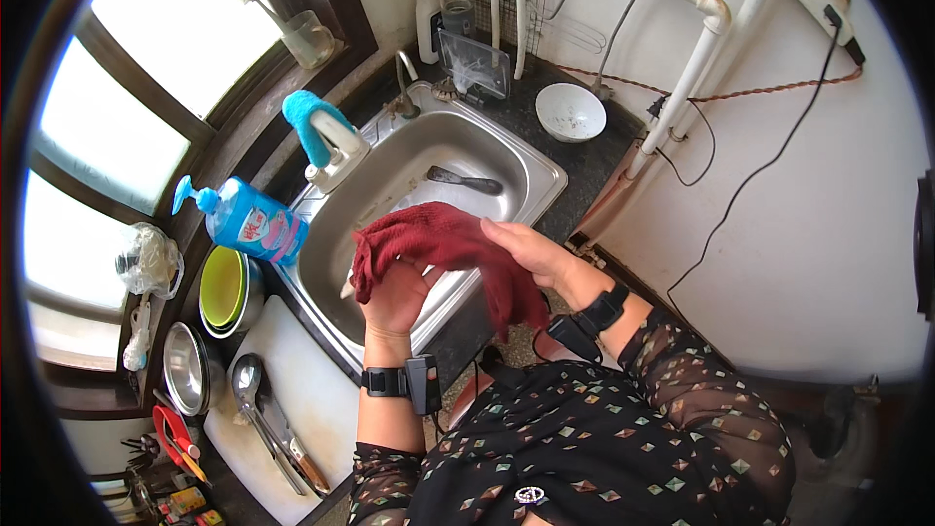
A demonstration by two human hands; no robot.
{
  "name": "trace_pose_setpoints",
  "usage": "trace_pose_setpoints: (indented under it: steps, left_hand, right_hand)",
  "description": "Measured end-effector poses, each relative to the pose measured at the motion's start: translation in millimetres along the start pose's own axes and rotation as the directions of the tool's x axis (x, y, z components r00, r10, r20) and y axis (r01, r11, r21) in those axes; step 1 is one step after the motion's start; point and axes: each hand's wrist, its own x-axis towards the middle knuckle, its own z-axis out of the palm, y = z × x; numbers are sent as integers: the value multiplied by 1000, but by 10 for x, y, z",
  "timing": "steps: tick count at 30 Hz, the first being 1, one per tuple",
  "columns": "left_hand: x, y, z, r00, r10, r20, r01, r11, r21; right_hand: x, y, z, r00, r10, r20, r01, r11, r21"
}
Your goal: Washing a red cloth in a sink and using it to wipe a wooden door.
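A dark red cloth is draped over both my hands, above the near edge of the stainless steel sink. My left hand is palm up beneath the cloth's left part, its fingertips partly hidden by the fabric. At the cloth's right side, my right hand holds it, thumb on top, and its other fingers are largely hidden; the cloth's end hangs down below. In the sink lies a dark-handled utensil. A light blue cloth hangs over the white faucet.
Left of the sink are a blue pump bottle, nested bowls, metal bowls and a white cutting board bearing a ladle and a wooden-handled knife. A white bowl sits on the far counter, near white pipes.
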Motion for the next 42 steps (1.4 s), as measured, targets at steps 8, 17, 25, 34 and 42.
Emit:
trace_pose_setpoints:
  steps: [8,17,25,34,42]
  left_hand:
    - [-302,-495,-158,954,-293,59,298,928,-222]
    - [-783,-736,1109,778,-399,486,-539,-25,842]
    - [-1769,-983,1296,681,-555,478,-719,-384,580]
    - [-2515,-1639,1392,129,-815,565,-434,465,771]
    - [-2967,-1920,1209,-109,-840,532,-228,542,809]
  right_hand:
    - [-754,454,393,931,-268,-247,287,957,42]
    - [-1654,835,682,648,-621,-441,610,770,-187]
    - [-2862,1442,1122,204,-799,-565,449,589,-671]
    - [-3849,2232,1714,-160,-741,-652,25,657,-753]
    - [-4133,2999,2037,-522,-481,-704,-15,831,-557]
